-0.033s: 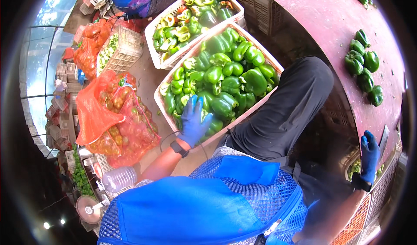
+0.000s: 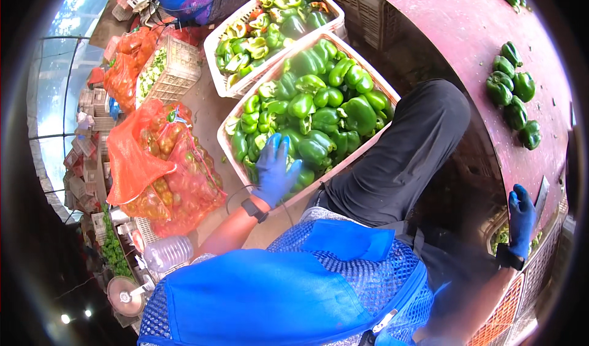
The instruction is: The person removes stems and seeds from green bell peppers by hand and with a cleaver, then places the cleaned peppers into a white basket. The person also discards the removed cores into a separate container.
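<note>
My left hand [image 2: 276, 168], in a blue glove with a black watch at the wrist, lies with fingers spread on the green bell peppers [image 2: 319, 113] that fill a white crate [image 2: 228, 149] in front of my knee. My right hand [image 2: 521, 220], also gloved in blue, is low at the right by the edge of the dark red table [image 2: 454, 27], closed around what looks like a knife with a grey blade [image 2: 542, 192]. Several whole green peppers [image 2: 512, 88] lie in a small heap on that table.
A second white crate [image 2: 215, 45] of cut, partly yellow peppers stands beyond the first. Orange mesh sacks of produce [image 2: 165, 174] lie to the left, with a white basket [image 2: 175, 70] behind them and a clear plastic bottle [image 2: 169, 252] nearer. My black trouser leg [image 2: 405, 156] crosses the middle. An orange crate [image 2: 509, 312] is at lower right.
</note>
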A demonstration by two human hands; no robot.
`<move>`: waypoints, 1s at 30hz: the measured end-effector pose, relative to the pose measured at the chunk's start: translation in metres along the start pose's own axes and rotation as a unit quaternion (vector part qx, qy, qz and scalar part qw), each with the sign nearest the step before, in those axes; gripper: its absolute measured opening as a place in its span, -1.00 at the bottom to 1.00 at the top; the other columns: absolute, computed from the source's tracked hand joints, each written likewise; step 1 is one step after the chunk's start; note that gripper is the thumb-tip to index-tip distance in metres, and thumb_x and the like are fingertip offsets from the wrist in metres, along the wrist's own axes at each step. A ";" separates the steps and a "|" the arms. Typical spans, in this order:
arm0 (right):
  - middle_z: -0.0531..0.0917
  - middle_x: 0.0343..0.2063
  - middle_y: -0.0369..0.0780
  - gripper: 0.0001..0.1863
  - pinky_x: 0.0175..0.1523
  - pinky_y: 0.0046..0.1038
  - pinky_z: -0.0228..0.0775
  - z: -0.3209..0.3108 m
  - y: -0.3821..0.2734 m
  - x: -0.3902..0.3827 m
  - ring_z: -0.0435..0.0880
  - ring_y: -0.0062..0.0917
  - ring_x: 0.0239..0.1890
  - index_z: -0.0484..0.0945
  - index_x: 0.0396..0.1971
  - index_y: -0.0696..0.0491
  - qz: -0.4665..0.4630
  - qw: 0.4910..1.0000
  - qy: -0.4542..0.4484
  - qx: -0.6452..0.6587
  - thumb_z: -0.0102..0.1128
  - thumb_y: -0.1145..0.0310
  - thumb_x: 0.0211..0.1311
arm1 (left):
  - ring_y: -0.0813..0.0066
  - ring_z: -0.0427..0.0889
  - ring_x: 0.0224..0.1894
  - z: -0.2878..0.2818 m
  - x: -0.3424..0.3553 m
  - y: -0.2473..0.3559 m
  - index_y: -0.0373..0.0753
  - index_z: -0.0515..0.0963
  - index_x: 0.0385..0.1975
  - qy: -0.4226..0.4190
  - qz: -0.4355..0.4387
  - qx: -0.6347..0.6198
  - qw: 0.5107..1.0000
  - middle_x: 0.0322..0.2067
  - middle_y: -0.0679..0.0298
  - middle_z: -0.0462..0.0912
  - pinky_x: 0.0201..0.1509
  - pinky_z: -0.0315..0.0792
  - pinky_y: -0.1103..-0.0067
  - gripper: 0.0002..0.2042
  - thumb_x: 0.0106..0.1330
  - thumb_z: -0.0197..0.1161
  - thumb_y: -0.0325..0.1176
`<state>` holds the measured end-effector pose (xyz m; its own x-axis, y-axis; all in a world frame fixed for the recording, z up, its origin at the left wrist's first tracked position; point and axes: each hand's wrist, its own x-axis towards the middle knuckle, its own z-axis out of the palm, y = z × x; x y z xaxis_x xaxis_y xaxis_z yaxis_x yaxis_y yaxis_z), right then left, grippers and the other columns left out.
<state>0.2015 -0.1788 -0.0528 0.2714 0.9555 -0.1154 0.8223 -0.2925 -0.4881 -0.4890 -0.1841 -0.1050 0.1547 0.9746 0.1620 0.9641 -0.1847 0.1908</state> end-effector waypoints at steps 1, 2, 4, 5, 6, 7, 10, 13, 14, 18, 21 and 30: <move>0.72 0.04 -0.12 -0.64 0.27 -0.41 0.41 0.000 0.000 -0.001 0.66 -0.45 0.11 0.61 0.12 0.20 -0.002 1.000 -0.001 0.000 0.26 0.36 0.41 | -0.19 0.35 0.33 0.000 0.005 0.006 -0.36 0.36 0.31 0.002 0.016 0.016 1.000 0.28 -0.16 0.35 0.36 0.33 0.11 -0.30 0.22 0.38 -0.10; 0.73 0.04 -0.11 -0.64 0.27 -0.41 0.42 0.001 -0.002 -0.001 0.66 -0.45 0.11 0.61 0.11 0.20 -0.005 1.000 -0.003 0.001 0.26 0.36 0.40 | -0.19 0.35 0.33 0.001 0.010 0.013 -0.37 0.36 0.30 0.003 0.029 0.010 1.000 0.27 -0.17 0.36 0.36 0.33 0.11 -0.30 0.23 0.37 -0.10; 0.71 0.05 -0.13 -0.63 0.28 -0.41 0.40 0.000 -0.006 0.000 0.64 -0.46 0.12 0.60 0.13 0.21 -0.002 1.000 -0.009 0.001 0.26 0.37 0.40 | -0.20 0.34 0.33 0.001 0.019 0.028 -0.40 0.35 0.30 0.005 0.057 -0.003 0.998 0.26 -0.18 0.36 0.36 0.32 0.10 -0.31 0.24 0.35 -0.12; 0.70 0.07 -0.14 -0.61 0.30 -0.41 0.38 -0.001 -0.007 -0.001 0.62 -0.47 0.13 0.58 0.15 0.21 0.005 1.000 -0.017 0.004 0.26 0.36 0.40 | -0.20 0.31 0.35 0.003 0.023 0.037 -0.44 0.32 0.32 -0.013 0.055 -0.013 0.998 0.29 -0.20 0.33 0.40 0.26 0.09 -0.28 0.27 0.30 -0.07; 0.69 0.09 -0.15 -0.60 0.31 -0.42 0.36 -0.001 -0.006 -0.001 0.60 -0.49 0.15 0.57 0.17 0.21 0.013 1.000 -0.024 0.007 0.25 0.36 0.41 | -0.19 0.30 0.36 0.008 0.027 0.042 -0.45 0.31 0.33 -0.013 0.047 -0.008 0.999 0.31 -0.20 0.31 0.41 0.24 0.08 -0.27 0.28 0.29 -0.04; 0.70 0.07 -0.15 -0.61 0.27 -0.44 0.39 0.000 -0.004 -0.001 0.63 -0.50 0.11 0.58 0.15 0.21 0.006 0.999 -0.019 0.026 0.26 0.38 0.40 | -0.18 0.29 0.37 0.013 0.030 0.045 -0.46 0.30 0.33 -0.013 0.040 -0.003 0.999 0.33 -0.19 0.30 0.42 0.22 0.07 -0.25 0.29 0.27 -0.01; 0.72 0.02 -0.16 -0.63 0.22 -0.46 0.43 0.001 -0.018 0.001 0.65 -0.51 0.06 0.59 0.14 0.20 -0.006 1.000 -0.013 0.004 0.26 0.41 0.39 | -0.17 0.25 0.41 0.027 0.031 0.050 -0.47 0.27 0.36 -0.028 0.001 0.010 1.000 0.41 -0.17 0.22 0.46 0.14 0.01 -0.20 0.31 0.22 0.08; 0.75 -0.02 -0.12 -0.66 0.17 -0.43 0.48 0.002 -0.028 0.004 0.70 -0.46 0.02 0.62 0.10 0.19 -0.016 1.000 -0.010 -0.005 0.27 0.41 0.37 | -0.16 0.20 0.44 0.032 0.033 0.059 -0.46 0.24 0.38 -0.043 -0.030 0.018 0.998 0.44 -0.15 0.18 0.50 0.06 -0.02 -0.18 0.30 0.23 0.09; 0.75 -0.03 -0.11 -0.66 0.16 -0.42 0.49 0.005 -0.029 0.006 0.71 -0.43 0.02 0.63 0.08 0.19 -0.023 1.000 -0.011 -0.002 0.28 0.41 0.37 | -0.16 0.19 0.45 0.036 0.033 0.063 -0.45 0.23 0.39 -0.043 -0.039 0.028 0.998 0.45 -0.15 0.17 0.50 0.03 -0.04 -0.17 0.30 0.23 0.10; 0.75 -0.05 -0.10 -0.65 0.12 -0.43 0.51 0.008 -0.040 0.007 0.71 -0.44 -0.02 0.62 0.09 0.19 -0.024 0.999 -0.012 0.031 0.28 0.45 0.34 | -0.13 0.16 0.47 0.054 0.039 0.072 -0.42 0.21 0.41 -0.043 -0.052 0.070 0.995 0.46 -0.13 0.15 0.52 -0.06 -0.08 -0.14 0.28 0.23 0.13; 0.74 -0.09 -0.08 -0.66 0.04 -0.38 0.55 0.014 -0.070 0.016 0.74 -0.38 -0.10 0.64 0.08 0.18 0.016 0.998 -0.029 0.047 0.29 0.42 0.33 | -0.13 0.13 0.49 0.063 0.039 0.074 -0.36 0.16 0.45 -0.032 -0.050 0.055 0.997 0.47 -0.13 0.14 0.53 -0.11 -0.08 -0.11 0.27 0.24 0.15; 0.70 -0.05 0.02 -0.45 0.01 -0.15 0.56 0.006 -0.090 0.047 0.74 -0.13 -0.07 0.54 0.16 0.03 0.043 0.981 0.179 -0.054 0.36 0.08 0.25 | -0.12 0.06 0.53 0.071 0.037 0.066 -0.41 0.07 0.48 -0.099 -0.018 0.169 0.981 0.51 -0.13 0.06 0.55 -0.07 -0.04 -0.13 0.38 0.12 0.17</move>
<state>0.1371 -0.1070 -0.0195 0.4846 0.8583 0.1689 0.8314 -0.3919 -0.3940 -0.4042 -0.1515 -0.1551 0.1250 0.9915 -0.0359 0.9812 -0.1289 -0.1433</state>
